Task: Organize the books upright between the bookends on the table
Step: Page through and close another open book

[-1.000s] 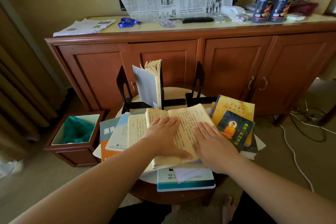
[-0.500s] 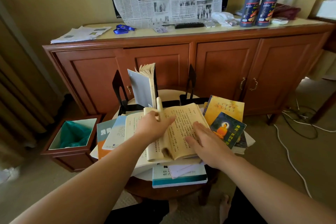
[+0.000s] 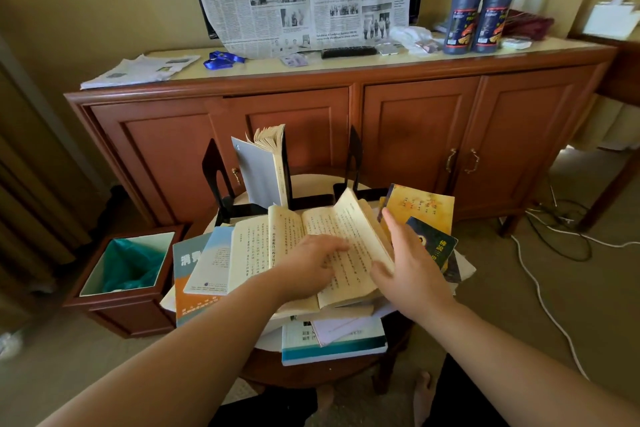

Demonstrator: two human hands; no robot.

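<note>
Step in hand, I judge: closing the open yellowed paperback [image 3: 311,253] lying atop the pile on the round bench [image 3: 311,371]. Left hand [image 3: 308,267] presses its page, fingers relaxed; right hand [image 3: 412,274], fingers straight, lifts the right half. Next: stand it between the black metal bookends [image 3: 216,177], beside the upright grey-covered book [image 3: 259,173].

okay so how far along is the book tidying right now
Done: one grey book stands between the bookends. In hand: the open book, left hand on its pages, right hand lifting its right side. Left: the other books lying flat on the table.
</note>
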